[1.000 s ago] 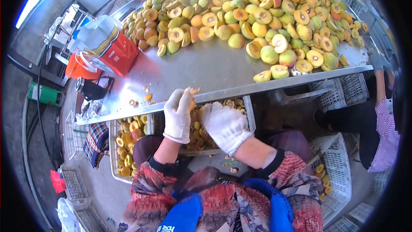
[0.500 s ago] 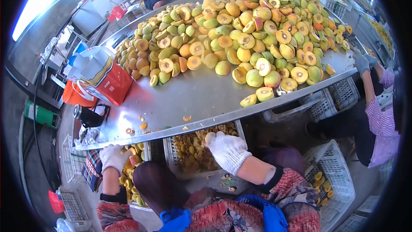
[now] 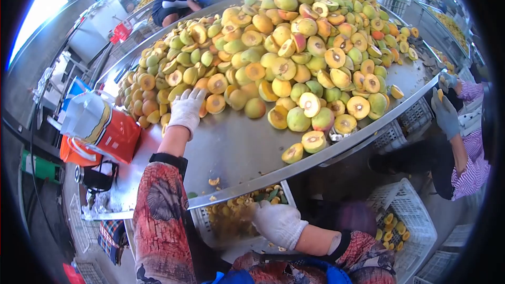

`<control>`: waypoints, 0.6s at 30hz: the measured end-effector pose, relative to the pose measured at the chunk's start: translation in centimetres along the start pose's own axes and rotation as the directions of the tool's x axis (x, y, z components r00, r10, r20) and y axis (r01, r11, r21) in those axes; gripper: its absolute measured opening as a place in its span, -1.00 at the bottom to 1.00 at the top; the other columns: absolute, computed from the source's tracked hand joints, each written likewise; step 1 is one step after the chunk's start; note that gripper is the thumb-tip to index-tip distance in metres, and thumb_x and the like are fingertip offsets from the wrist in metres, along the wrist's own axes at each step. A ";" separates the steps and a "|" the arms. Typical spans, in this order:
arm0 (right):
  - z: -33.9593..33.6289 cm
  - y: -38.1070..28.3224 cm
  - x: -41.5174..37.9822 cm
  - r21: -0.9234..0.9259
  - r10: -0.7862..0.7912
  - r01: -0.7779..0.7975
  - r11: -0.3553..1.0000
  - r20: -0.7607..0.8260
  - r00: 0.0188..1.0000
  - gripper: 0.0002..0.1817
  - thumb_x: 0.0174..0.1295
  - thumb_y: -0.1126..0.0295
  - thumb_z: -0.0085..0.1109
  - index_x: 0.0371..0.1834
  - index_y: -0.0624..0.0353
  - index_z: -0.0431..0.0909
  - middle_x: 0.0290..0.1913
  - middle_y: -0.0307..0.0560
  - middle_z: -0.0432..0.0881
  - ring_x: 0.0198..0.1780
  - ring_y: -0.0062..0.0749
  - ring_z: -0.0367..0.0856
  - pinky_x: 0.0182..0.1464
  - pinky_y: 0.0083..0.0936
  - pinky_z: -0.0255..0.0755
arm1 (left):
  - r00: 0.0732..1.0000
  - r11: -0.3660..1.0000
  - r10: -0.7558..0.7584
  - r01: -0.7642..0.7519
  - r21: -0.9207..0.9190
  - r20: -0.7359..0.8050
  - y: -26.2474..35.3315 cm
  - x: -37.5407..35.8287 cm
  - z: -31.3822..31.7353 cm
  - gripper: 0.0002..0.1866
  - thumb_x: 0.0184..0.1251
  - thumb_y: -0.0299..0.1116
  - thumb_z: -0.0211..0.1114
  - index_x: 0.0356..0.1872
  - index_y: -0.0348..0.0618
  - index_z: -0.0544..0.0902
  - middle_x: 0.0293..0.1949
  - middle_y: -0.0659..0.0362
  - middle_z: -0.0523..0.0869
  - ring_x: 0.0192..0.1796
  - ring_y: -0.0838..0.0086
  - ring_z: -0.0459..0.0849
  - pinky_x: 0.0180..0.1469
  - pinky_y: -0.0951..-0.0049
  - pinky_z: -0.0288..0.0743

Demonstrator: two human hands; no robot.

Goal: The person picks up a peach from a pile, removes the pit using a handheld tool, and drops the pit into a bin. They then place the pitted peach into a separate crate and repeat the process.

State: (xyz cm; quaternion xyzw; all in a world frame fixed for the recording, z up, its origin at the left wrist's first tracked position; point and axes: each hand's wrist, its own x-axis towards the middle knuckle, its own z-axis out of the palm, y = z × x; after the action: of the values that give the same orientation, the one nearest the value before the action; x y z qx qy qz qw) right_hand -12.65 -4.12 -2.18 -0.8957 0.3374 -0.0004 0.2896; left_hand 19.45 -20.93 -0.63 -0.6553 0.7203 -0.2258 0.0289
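Note:
My left hand [image 3: 186,110], in a white knit glove, reaches onto the near edge of a heap of halved yellow-green peaches [image 3: 284,68]. Its fingers are stretched out and touch the fruit. My right hand [image 3: 280,225], also gloved, is closed in front of the metal table [image 3: 210,158], over a white crate [image 3: 286,192] of fruit pieces and pits. Its fingertips are blurred, and whatever they hold cannot be made out. A peach half [image 3: 292,153] lies close to the table's front edge.
On the table's left stand a red-and-white bag [image 3: 113,131] and a black flask [image 3: 97,176]. A basket [image 3: 407,221] with peach halves sits on the floor at right. A co-worker's gloved hand [image 3: 446,113] holds a fruit piece at right; other people work behind the heap.
My left hand has moved up from below the table's front edge to the peach heap. My right hand stays over the crate, slightly lower in view. The camera view has shifted.

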 end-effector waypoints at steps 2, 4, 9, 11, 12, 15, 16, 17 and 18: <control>-0.9 -0.2 0.2 0.087 0.040 -0.046 0.995 0.069 0.997 -0.78 0.32 0.24 -0.04 -0.14 0.09 0.51 -0.25 0.08 0.62 -0.32 0.02 0.70 -0.40 -0.10 0.54 | 0.990 0.999 -0.007 0.011 -0.031 0.138 0.1 1.5 1.6 -0.51 0.08 -0.41 0.26 0.13 -0.01 0.52 0.10 0.13 0.57 0.17 0.20 0.52 0.21 0.21 0.38; -0.7 0.1 0.2 0.144 0.012 -0.017 0.989 0.037 0.999 -0.77 0.33 0.21 -0.03 -0.14 0.08 0.50 -0.27 0.09 0.62 -0.33 0.03 0.68 -0.37 -0.11 0.53 | 0.950 0.996 -0.016 0.042 -0.077 0.313 0.6 2.1 0.5 -0.59 0.09 -0.38 0.28 0.04 -0.02 0.59 0.03 0.12 0.60 0.13 0.19 0.55 0.19 0.21 0.40; -1.3 -0.5 0.2 0.277 -0.062 0.064 0.959 -0.015 0.998 -0.77 0.22 0.27 0.09 -0.14 0.14 0.44 -0.27 0.17 0.59 -0.32 0.09 0.64 -0.29 -0.09 0.53 | 0.907 0.997 -0.061 0.070 -0.006 0.417 1.5 0.3 -3.0 -0.60 0.00 -0.17 0.41 -0.10 -0.05 0.64 -0.06 -0.01 0.62 0.06 0.14 0.60 0.06 0.23 0.52; -0.5 -0.5 0.5 0.404 -0.100 0.130 0.905 -0.093 0.991 -0.75 0.25 0.25 0.08 -0.14 0.17 0.43 -0.25 0.20 0.58 -0.29 0.15 0.61 -0.22 -0.08 0.50 | 0.890 0.988 -0.116 0.149 -0.042 0.441 1.5 -1.4 -0.8 -0.56 -0.01 -0.17 0.42 -0.07 -0.07 0.63 -0.07 -0.03 0.64 0.03 0.11 0.62 0.06 0.22 0.53; -0.1 -0.6 0.6 0.463 -0.112 0.162 0.871 -0.133 0.985 -0.74 0.26 0.24 0.07 -0.14 0.19 0.42 -0.25 0.22 0.58 -0.27 0.18 0.60 -0.19 -0.08 0.49 | 0.880 0.980 -0.139 0.187 -0.062 0.454 1.9 -2.1 -1.1 -0.55 -0.02 -0.17 0.42 -0.06 -0.09 0.62 -0.07 -0.04 0.65 0.02 0.10 0.64 0.06 0.22 0.54; -0.2 -0.5 0.6 0.526 -0.120 0.217 0.822 -0.212 0.970 -0.65 0.24 0.18 0.14 -0.11 0.23 0.37 -0.29 0.26 0.56 -0.22 0.23 0.58 -0.19 -0.10 0.47 | 0.815 0.770 -0.265 0.501 -0.395 0.515 2.4 -4.7 -1.4 -0.55 0.01 -0.20 0.41 -0.08 -0.21 0.59 -0.17 0.00 0.67 -0.13 0.20 0.69 -0.05 0.30 0.58; -0.8 -0.7 0.6 0.538 -0.112 0.237 0.809 -0.254 0.961 -0.63 0.23 0.18 0.16 -0.10 0.23 0.36 -0.30 0.26 0.56 -0.22 0.24 0.58 -0.19 -0.10 0.47 | 0.780 0.610 -0.303 0.600 -0.518 0.547 2.0 -5.9 -0.7 -0.57 0.03 -0.21 0.41 -0.10 -0.23 0.59 -0.19 0.02 0.68 -0.15 0.25 0.69 -0.08 0.33 0.60; -1.9 -0.9 0.3 0.589 -0.052 0.128 0.798 -0.144 0.988 -0.65 0.19 0.28 0.15 -0.09 0.28 0.34 -0.27 0.32 0.52 -0.15 0.27 0.53 -0.14 -0.03 0.43 | 0.735 0.257 -0.211 0.678 -0.689 0.645 1.1 -7.4 0.6 -0.64 0.15 -0.23 0.36 -0.12 -0.25 0.59 -0.20 0.12 0.66 -0.20 0.38 0.68 -0.15 0.40 0.61; -1.6 -0.6 0.5 0.606 -0.073 0.180 0.775 -0.196 0.978 -0.63 0.19 0.26 0.15 -0.09 0.28 0.32 -0.29 0.32 0.52 -0.17 0.29 0.53 -0.17 -0.02 0.43 | 0.717 -0.007 -0.205 0.679 -0.734 0.666 1.8 -8.4 -1.1 -0.66 0.17 -0.23 0.35 -0.13 -0.25 0.59 -0.20 0.14 0.66 -0.20 0.40 0.68 -0.16 0.41 0.62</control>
State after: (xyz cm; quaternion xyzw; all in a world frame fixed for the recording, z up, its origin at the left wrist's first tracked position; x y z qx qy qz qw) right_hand -12.22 -4.87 -0.60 -0.7683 0.2795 -0.2033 0.5388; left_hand 18.61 -12.52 -2.44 -0.7401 0.4128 0.4145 -0.3317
